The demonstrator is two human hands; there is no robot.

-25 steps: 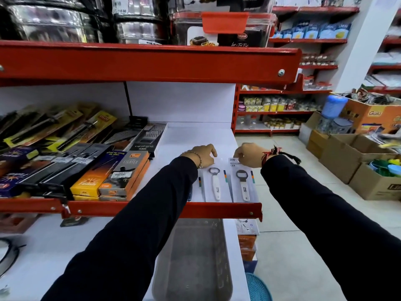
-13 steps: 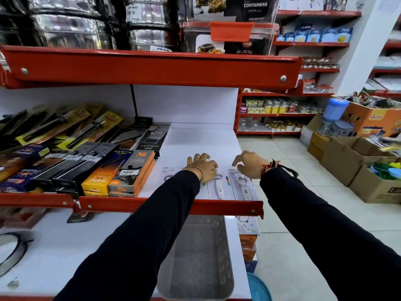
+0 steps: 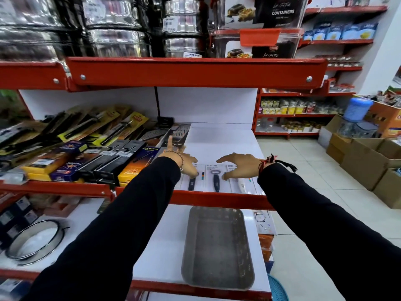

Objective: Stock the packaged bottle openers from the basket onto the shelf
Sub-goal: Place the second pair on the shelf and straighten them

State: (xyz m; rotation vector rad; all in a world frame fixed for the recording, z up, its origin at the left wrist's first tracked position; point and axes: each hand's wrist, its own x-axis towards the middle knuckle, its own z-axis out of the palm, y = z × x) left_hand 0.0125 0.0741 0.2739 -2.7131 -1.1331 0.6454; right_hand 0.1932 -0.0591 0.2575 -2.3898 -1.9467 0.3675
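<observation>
Over the shelf front: both hands hover low above a row of carded bottle openers.
Left hand (image 3: 188,163): open, fingers spread, fingertips touching the leftmost card; nothing gripped.
Right hand (image 3: 239,162): open, palm down, fingers curved over the rightmost card; nothing gripped.
Bottle openers (image 3: 216,180): three flat white cards lie side by side just behind the red lip of the shelf (image 3: 219,140), two with dark handles, one with a white handle.
Basket (image 3: 218,248): grey, on the lower shelf directly below; it appears empty, so stocking looks nearly done.
Neighbouring stock: boxed lighters (image 3: 134,168) and graters (image 3: 178,132) sit to the left, apart from the cards.
Handling judgement: light, thin packs; card bends easily and slides on the smooth shelf.
Hold advice: pinch a card by its edge, or press flat on the stiff handle to nudge it.
Risk: a push may skew the adjacent cards.
</observation>
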